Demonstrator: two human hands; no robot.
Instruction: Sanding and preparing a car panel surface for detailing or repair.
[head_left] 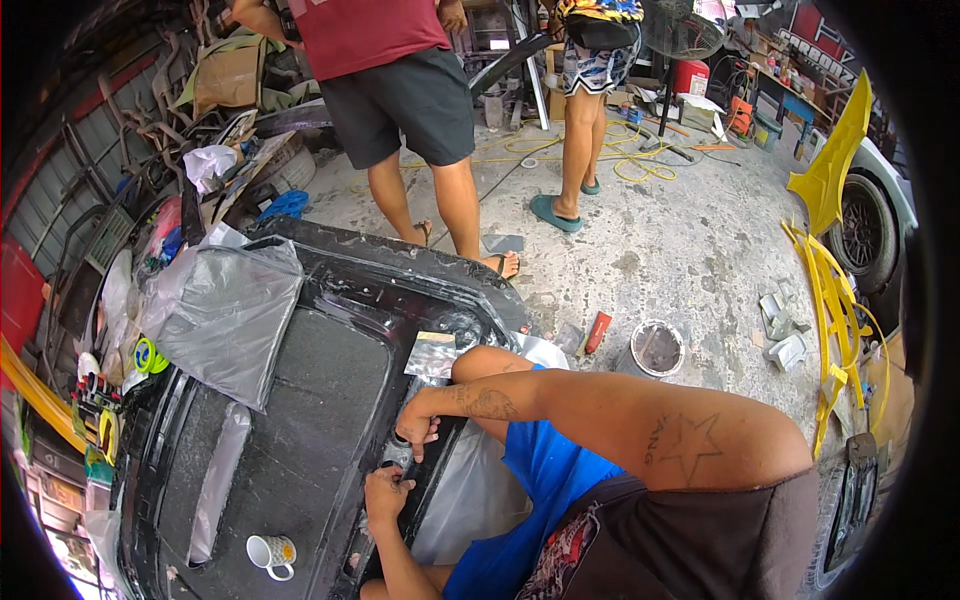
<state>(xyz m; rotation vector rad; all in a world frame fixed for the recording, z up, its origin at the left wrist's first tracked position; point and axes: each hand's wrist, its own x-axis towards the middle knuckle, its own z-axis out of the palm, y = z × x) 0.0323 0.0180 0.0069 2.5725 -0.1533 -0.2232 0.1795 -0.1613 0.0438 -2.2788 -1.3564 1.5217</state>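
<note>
- Black moulded panel (330, 375): lies directly under the fingers of both hands and spreads out to their left; they work at its border on the person's side.
- Right hand (415, 422): bent over the border, fingers curled, one directed down at the surface. Cannot tell whether they grip anything.
- Left hand (385, 495): just nearer the person, thumb and fingertips drawn close together. A small piece between them cannot be ruled out; too small to tell.
- Step in hand (judgement): close, two-handed detail work on one spot of the border, the panel otherwise left lying.
- Next move (judgement): calls for light, steady fingertip control at that spot, the wrists braced so the panel does not shift.
- Just beyond the right fingers: grey square sheet (432, 355) on the border.
- Left of the left fingers, toward the person: white mug (262, 550) on the panel; a sweeping forearm could knock it.
- Farther left of the fingers: clear plastic sheet (235, 315), draped over the panel's far corner.
- Right of the fingers, well apart: bucket (657, 348) on the floor (640, 270).
</note>
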